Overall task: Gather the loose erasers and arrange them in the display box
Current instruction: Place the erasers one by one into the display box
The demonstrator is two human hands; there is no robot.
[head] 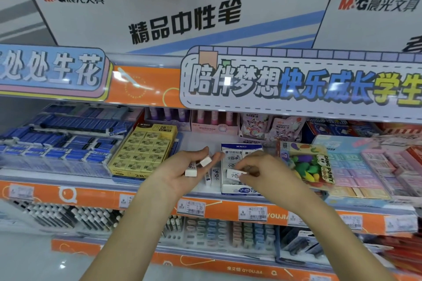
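Note:
A white and blue display box [237,189] stands on the shelf in front of me, with white erasers lying inside. My left hand [178,173] is palm up just left of the box and holds two or three white erasers [198,166] between thumb and fingers. My right hand [262,171] hovers over the box and pinches one white eraser [234,175] by its end, low over the box's front half. Two more loose erasers [213,175] stand on the shelf between my hands, beside the box's left wall.
A yellow box of 2B erasers [143,150] sits to the left, and blue eraser packs [68,143] further left. A colourful fruit-eraser pack [312,164] leans right of the display box, then pastel boxes [370,166]. An orange shelf edge with price tags [252,212] runs below.

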